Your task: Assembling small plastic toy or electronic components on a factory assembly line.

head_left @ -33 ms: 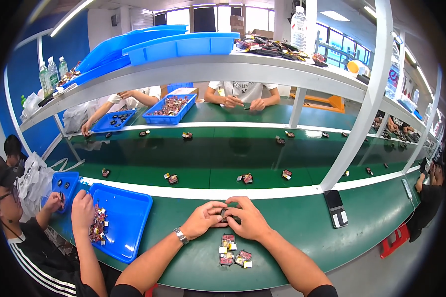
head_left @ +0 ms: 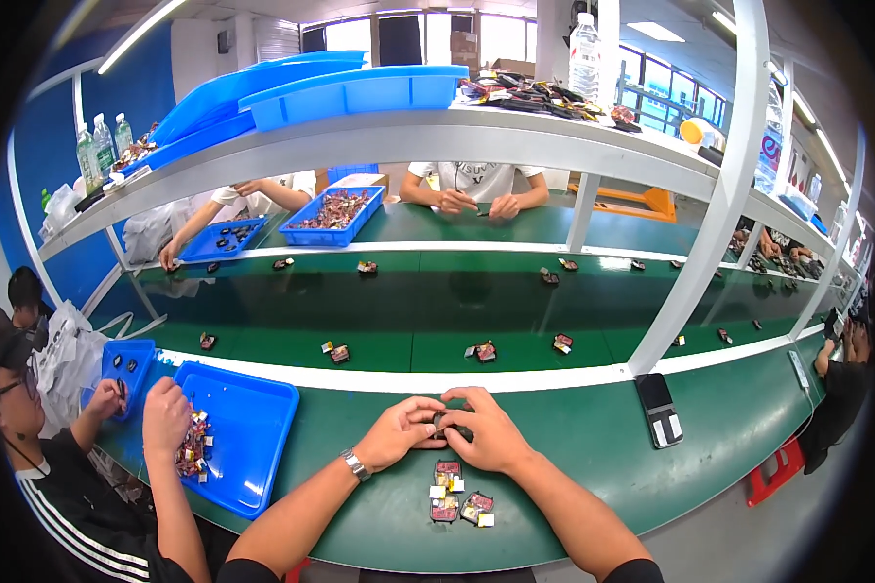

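Note:
Both my hands meet over the green worktop, fingers curled together around one small black casing. My left hand, with a metal watch on its wrist, grips it from the left side. From the right, my right hand presses on the same piece with thumb and fingers. Most of the casing is hidden by my fingers. Just below my hands lie three small black-framed electronic modules with red, yellow and white parts: an upper module, a lower module and a right-hand module.
A blue tray with small red parts stands left, where a co-worker's hand hovers. A black-and-white phone-like object lies right. Beyond a white rail, modules sit on a green belt. A white post slants at right.
My hands stay almost in place around the casing. At left, the co-worker's raised hand has shifted slightly to the right.

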A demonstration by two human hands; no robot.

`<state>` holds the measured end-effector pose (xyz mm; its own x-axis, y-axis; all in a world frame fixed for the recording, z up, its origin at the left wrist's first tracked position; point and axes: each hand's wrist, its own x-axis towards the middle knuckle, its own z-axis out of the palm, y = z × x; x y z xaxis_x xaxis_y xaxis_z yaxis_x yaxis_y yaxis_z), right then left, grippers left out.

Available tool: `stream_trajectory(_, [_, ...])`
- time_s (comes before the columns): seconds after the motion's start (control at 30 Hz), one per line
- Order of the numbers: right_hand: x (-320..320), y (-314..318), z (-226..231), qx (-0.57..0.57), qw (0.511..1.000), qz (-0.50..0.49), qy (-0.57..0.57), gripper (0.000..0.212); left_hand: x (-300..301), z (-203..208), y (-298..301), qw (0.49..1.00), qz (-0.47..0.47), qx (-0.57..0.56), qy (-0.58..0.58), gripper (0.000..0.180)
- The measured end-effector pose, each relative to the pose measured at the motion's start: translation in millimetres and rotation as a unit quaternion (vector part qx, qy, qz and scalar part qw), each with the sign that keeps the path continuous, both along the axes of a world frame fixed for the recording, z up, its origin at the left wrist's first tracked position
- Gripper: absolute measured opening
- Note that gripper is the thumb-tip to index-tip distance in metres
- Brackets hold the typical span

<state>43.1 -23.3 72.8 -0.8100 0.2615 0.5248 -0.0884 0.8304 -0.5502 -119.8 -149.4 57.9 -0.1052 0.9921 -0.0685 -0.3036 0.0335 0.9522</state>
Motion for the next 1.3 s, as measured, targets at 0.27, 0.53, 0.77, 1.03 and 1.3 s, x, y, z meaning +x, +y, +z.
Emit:
stream_trajectory(0.27, [3.0, 0.0, -0.8, -0.003, 1.000, 0.000, 0.003, 0.012, 2.9, -1.1, 4.5, 1.000, 0.009, -0.006, -0.023, 0.026])
stream_trajectory(0.53, [-6.6, -14.3, -2.0, 0.005, 0.998, -0.034, 0.055, 0.012, -4.3, -8.4, 1.4, 0.999, 0.009, 0.007, -0.049, 0.025])
stream_trajectory(0.77, [-8.8, -15.8, -5.5, -0.015, 0.998, -0.039, 0.057, 0.016, -5.8, -5.8, -2.0, 0.998, 0.024, -0.002, -0.055, 0.023])
stream_trajectory(1.03, [-11.9, -21.2, -1.5, -0.054, 0.995, -0.034, 0.070, 0.019, -2.6, -13.7, 0.6, 0.996, 0.065, 0.028, -0.050, 0.021])
stream_trajectory(1.3, [-14.6, -22.7, -12.5, -0.075, 0.994, -0.048, 0.068, 0.022, 0.8, -15.4, -0.3, 0.996, 0.079, 0.017, -0.030, 0.021])
